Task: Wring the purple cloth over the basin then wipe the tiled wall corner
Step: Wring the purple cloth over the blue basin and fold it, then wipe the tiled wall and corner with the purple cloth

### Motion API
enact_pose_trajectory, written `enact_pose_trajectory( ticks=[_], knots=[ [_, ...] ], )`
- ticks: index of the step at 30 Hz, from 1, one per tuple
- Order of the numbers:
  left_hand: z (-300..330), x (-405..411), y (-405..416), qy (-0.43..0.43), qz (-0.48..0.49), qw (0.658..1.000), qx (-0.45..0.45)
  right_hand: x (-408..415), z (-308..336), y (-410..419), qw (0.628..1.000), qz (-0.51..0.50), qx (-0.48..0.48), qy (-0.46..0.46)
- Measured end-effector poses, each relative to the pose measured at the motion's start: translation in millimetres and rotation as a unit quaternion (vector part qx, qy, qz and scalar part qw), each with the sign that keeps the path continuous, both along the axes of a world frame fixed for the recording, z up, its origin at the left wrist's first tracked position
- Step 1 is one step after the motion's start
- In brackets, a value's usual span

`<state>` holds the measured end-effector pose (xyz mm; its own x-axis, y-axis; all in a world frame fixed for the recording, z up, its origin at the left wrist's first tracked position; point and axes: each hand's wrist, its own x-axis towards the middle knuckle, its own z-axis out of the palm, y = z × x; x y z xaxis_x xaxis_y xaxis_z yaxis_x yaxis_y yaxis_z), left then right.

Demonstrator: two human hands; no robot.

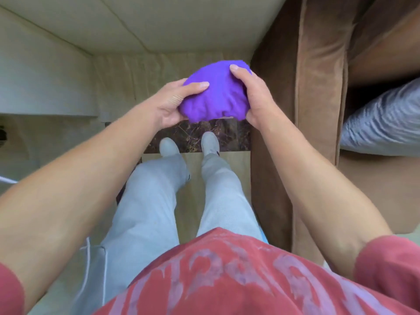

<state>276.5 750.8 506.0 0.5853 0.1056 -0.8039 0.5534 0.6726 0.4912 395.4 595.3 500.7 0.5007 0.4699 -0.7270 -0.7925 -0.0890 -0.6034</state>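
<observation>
Cloth status: purple cloth (216,96) was bunched between left hand (169,105) and right hand (252,96), fingers of both clamped on it, held over floor. No basin visible. Wringing likely pending; wall wipe not started.

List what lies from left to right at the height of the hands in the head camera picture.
Pale wall → left hand → purple cloth → right hand → brown curtain → grey ribbed hose.
</observation>
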Motion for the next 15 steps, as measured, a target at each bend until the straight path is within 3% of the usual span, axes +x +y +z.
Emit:
enact_pose_trajectory(
  ticks=[9, 13, 15],
  knots=[
    [-63, 65, 61, 0.011, -0.058, 0.997, 0.04, 57, -73, 49, 0.995, 0.012, -0.087, -0.047],
    [-120, 89, 83, 0.044, -0.124, 0.97, 0.202, 73, -119, 72, 0.978, 0.037, -0.154, -0.134],
    [-157, 98, 92, 0.05, -0.136, 0.96, 0.24, 78, -153, 87, 0.973, 0.039, -0.162, -0.159]
  ],
)
